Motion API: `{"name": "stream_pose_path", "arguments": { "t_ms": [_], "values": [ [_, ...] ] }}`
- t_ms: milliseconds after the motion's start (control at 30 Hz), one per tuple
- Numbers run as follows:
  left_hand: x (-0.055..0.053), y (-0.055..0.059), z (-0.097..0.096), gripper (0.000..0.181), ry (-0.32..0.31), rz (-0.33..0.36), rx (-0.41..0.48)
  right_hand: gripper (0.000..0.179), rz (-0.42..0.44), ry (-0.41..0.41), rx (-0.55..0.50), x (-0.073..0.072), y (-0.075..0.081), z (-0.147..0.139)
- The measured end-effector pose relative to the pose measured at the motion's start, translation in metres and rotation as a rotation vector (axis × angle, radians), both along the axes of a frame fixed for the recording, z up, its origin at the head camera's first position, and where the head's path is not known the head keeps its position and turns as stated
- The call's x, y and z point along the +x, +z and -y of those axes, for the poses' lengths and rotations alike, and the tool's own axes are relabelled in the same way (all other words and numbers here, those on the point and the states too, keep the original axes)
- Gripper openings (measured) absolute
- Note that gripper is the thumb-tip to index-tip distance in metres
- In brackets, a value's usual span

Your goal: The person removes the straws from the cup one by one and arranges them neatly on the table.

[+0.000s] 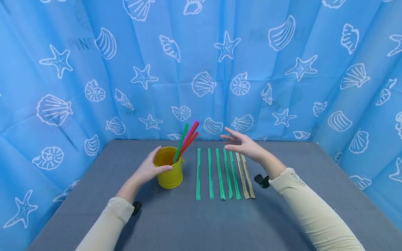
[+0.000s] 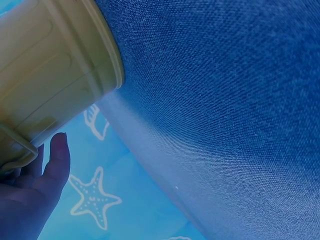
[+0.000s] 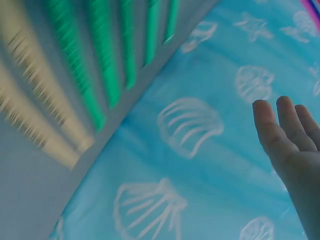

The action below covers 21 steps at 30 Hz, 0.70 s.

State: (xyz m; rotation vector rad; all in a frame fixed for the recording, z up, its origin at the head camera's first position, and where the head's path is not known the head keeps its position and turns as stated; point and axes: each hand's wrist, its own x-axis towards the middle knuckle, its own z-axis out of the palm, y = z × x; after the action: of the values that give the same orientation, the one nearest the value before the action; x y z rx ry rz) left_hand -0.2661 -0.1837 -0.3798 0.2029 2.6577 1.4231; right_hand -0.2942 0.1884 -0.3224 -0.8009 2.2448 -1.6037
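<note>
A small yellow metal bucket point(image 1: 170, 178) stands on the table left of centre. My left hand point(image 1: 148, 169) grips it by the rim, thumb across the near side and fingers round the left. Green point(image 1: 180, 144), pink and red straws lean out of its right side. In the left wrist view the bucket wall point(image 2: 55, 65) and its wire handle are close to my fingers point(image 2: 57, 162). My right hand point(image 1: 246, 146) hovers over the far ends of the wrapped straws, fingers spread and holding nothing. Several straws have green wrappers point(image 1: 220, 174); two have tan ones point(image 1: 242, 176).
The wrapped straws lie side by side on the grey table point(image 1: 188, 226), to the right of the bucket. A blue curtain point(image 1: 201, 52) with white shells and starfish hangs behind and along both sides. Dark wrist-worn devices point(image 1: 262, 181) show under both forearms.
</note>
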Motion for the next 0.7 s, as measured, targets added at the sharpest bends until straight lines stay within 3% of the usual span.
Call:
{"name": "stream_pose_path", "arguments": {
  "t_ms": [267, 433, 700],
  "values": [
    [0.001, 0.0, -0.001, 0.103, 0.001, 0.005, 0.009, 0.08, 0.016, 0.053, -0.123, 0.002, -0.002, 0.045],
    [0.002, -0.001, -0.001, 0.103, 0.007, 0.005, 0.012, 0.08, 0.037, 0.045, -0.168, 0.001, -0.005, 0.065],
    [0.0, -0.001, -0.001, 0.105, 0.02, 0.004, 0.002, 0.078, 0.137, 0.04, -0.246, -0.007, -0.012, 0.096]
  ]
}}
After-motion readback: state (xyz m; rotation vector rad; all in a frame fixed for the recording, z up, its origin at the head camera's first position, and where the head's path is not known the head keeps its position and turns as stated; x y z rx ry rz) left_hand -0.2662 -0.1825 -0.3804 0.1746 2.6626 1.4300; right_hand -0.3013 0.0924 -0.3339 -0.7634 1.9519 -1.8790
